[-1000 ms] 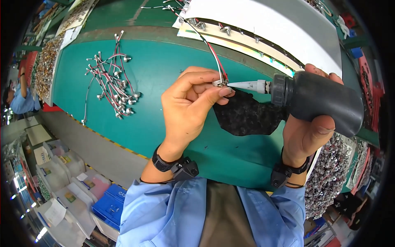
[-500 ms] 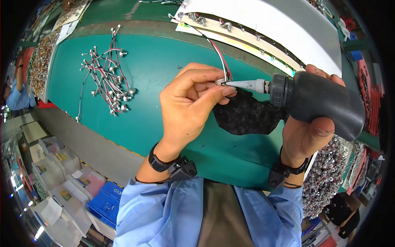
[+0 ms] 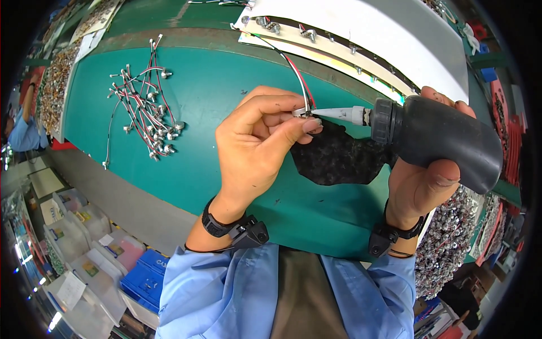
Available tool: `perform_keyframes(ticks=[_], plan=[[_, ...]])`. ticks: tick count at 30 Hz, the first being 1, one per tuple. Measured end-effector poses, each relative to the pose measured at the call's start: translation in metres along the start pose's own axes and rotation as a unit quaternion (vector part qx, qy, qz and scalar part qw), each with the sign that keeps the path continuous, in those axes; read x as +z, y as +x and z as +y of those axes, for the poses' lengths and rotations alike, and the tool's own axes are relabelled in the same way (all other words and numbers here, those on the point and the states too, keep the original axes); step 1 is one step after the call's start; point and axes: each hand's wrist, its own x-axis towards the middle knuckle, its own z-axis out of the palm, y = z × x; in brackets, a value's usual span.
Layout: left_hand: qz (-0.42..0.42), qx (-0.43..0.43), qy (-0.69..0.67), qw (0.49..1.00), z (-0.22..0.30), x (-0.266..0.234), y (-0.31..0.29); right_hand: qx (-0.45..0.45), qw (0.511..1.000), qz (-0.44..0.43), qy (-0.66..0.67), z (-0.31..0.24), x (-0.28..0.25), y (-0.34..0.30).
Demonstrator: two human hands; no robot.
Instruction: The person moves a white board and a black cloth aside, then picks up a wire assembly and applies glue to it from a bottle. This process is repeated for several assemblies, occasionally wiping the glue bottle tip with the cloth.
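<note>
At the far left, the blue sleeve (image 3: 27, 135) of a co-worker, near a heap of small parts (image 3: 53, 93). Below, see-through plastic boxes (image 3: 76, 243), with a blue box (image 3: 145, 277) beside them. On the left part of the green table (image 3: 195, 152), a loose tangle of wires (image 3: 148, 113) with metal ends. Next, the left hand (image 3: 251, 141), pinched narrow, gripping a small metal part (image 3: 305, 114) above the table; from it, red, white and black wires (image 3: 302, 79), curving up toward a pale strip (image 3: 327, 53) dotted with metal pieces. At the part, the tip of a grey nozzle (image 3: 341, 114); touching or just beside, hard to tell. Below the nozzle, a flat, mottled black patch (image 3: 341, 158). Farther right, a black bottle (image 3: 446, 138), tilted nearly flat, held in the right hand (image 3: 420, 186), fingers around the far side, thumb on the near side. Beyond the table's right edge, a big heap of metal pieces (image 3: 446, 248).
</note>
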Motion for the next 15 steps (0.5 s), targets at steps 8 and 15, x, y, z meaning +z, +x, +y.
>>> perform_keyframes(ticks=[8,15], plan=[[0.003,-0.007,-0.004,1.0,-0.0006,0.0001,-0.0003,0.001,1.0,-0.005,-0.002,0.0028,0.0,0.0005],[0.011,-0.016,-0.016,1.0,0.0019,0.0015,-0.0001,-0.008,1.0,-0.008,-0.005,0.0028,-0.0004,0.001]])
